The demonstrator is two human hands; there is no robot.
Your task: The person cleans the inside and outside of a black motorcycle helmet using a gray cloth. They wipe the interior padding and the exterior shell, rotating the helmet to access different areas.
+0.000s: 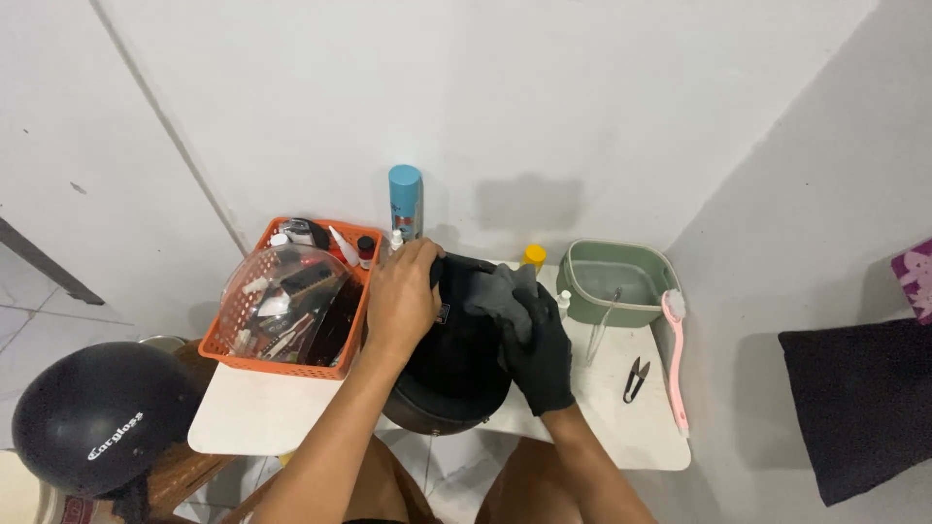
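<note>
Black helmet (442,374) sitting upside-ish on the small white table (252,412), front edge hanging a bit over the near side, right between the knees. Left hand (400,296), bare, spread flat over the top-left of the shell, fingers curled onto it, so a loose steadying grip rather than a clamp. Right hand (539,354) in a black glove, pressed down on a grey cloth (500,289) bunched against the helmet's upper right; fingers closed over the cloth, grip together on it. Pretty crowded around it: orange basket (277,361) just left of the helmet, touching or nearly so, stuffed with small bottles and tools, with a clear domed visor (277,296) lying across the top. Blue spray can (405,199) standing upright behind, against the wall, and a yellow cap (534,255) peeking out past the cloth. Green tub (621,281) at the back right with something thin leaning inside, can't tell what. Pink long-handled brush (676,359) lying along the right edge of the table, small black snips (636,378) just beside it. Second black helmet (97,412) down at the lower left, off the table. Dark cushion (859,408) far right, well apart.
</note>
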